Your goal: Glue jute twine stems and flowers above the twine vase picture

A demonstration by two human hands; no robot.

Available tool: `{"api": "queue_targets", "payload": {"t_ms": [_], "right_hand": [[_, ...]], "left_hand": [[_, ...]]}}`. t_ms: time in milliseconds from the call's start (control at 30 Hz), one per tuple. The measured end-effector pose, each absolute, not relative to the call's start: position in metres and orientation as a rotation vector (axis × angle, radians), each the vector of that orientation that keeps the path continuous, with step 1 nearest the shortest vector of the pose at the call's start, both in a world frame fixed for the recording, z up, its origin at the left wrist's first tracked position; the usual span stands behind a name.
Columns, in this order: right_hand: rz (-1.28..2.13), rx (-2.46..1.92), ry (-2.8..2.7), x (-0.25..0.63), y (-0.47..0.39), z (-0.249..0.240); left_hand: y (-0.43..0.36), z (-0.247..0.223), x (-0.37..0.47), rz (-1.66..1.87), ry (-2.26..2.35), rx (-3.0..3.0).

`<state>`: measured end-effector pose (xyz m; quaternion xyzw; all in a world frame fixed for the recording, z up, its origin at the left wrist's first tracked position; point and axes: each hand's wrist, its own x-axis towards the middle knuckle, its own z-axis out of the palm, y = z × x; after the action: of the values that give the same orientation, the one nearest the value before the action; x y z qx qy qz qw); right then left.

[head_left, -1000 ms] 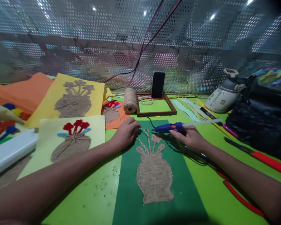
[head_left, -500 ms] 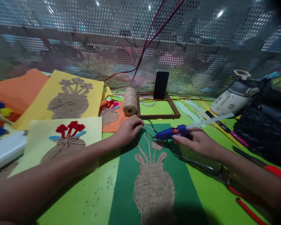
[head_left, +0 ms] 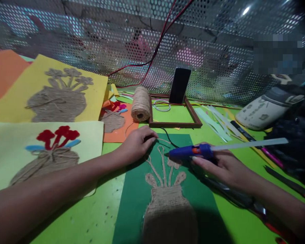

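My right hand (head_left: 218,164) is wrapped round a blue glue gun (head_left: 190,152) with a long white glue stick in its back. The gun's tip points left, over the looped twine stem on a green sheet (head_left: 132,193). My left hand (head_left: 139,142) pinches a short piece of twine (head_left: 164,140) just above the sheet's upper part. Below the hands, a twine vase (head_left: 167,203) with leaves, stems and one flower lies on the green sheet. The flower is partly hidden by the gun.
A twine spool (head_left: 140,104) stands beside a brown frame (head_left: 175,125), with a phone (head_left: 180,85) propped up in it. Left lie yellow (head_left: 96,95) and pale yellow (head_left: 91,135) vase pictures. At right are a bottle (head_left: 261,110), paper strips (head_left: 213,125), a marker and scissors (head_left: 284,179).
The view has shifted and come a little closer. Both hands keep their hold, and the glue gun's tip stays near the looped stem.
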<state>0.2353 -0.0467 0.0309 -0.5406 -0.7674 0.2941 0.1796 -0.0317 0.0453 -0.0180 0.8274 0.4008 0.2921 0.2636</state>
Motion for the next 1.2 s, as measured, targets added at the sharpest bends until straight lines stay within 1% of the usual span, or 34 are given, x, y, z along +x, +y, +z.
{"api": "queue_targets", "payload": {"t_ms": [500,733,1200], "right_hand": [[0.619,-1.506,-2.209,0.2268,-0.0469,0.0336],[0.635,-1.501,-2.145,0.2262,-0.0439,0.0326],[0.534,-1.562,-2.159,0.2334,-0.0468,0.0336]], "left_hand": [[0.0448,-0.0161,-0.0319,0.737,1.088,2.258],[0.0451,-0.0158,-0.0319,0.718,1.087,2.265],[0.0450,-0.0154,-0.0327,0.725,1.088,2.272]]}}
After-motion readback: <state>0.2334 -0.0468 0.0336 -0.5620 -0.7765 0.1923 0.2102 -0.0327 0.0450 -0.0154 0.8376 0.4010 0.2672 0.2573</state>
